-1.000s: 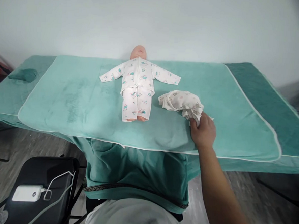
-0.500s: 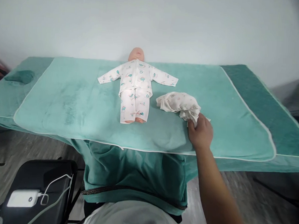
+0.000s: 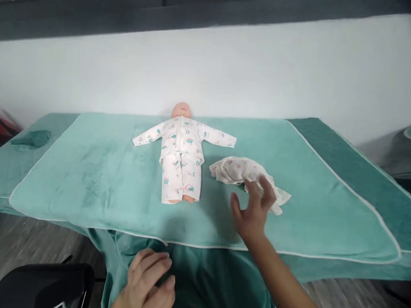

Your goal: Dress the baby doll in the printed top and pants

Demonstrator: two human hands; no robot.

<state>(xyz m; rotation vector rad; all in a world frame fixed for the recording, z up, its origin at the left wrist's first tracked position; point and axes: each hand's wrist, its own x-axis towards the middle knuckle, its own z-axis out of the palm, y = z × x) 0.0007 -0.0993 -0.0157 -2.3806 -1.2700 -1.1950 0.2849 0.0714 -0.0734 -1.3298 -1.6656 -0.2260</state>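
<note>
A baby doll (image 3: 182,110) lies on its back on the green bed, arms spread and head toward the wall. It wears a white printed long-sleeved top (image 3: 181,136) and matching trousers (image 3: 172,177). To its right rests a crumpled white patterned cloth (image 3: 237,169), its kind not clear. My right hand (image 3: 254,210) hovers in front of this cloth, partly covering it, fingers spread and nothing held. Lower down, my left hand (image 3: 149,280) is over the bed's front drape, its fingers loosely bent and apart, holding nothing.
A light green cover with white piping (image 3: 121,167) lies over the bed. A face hole (image 3: 32,138) is at the bed's left end. A black chair (image 3: 44,283) stands at lower left. Behind the bed rises a white wall (image 3: 210,75).
My right hand has let go of the crumpled cloth and moved left, fingers opening. My left hand has come into view at the bottom. The camera has tilted up, showing the wall's dark upper band.
</note>
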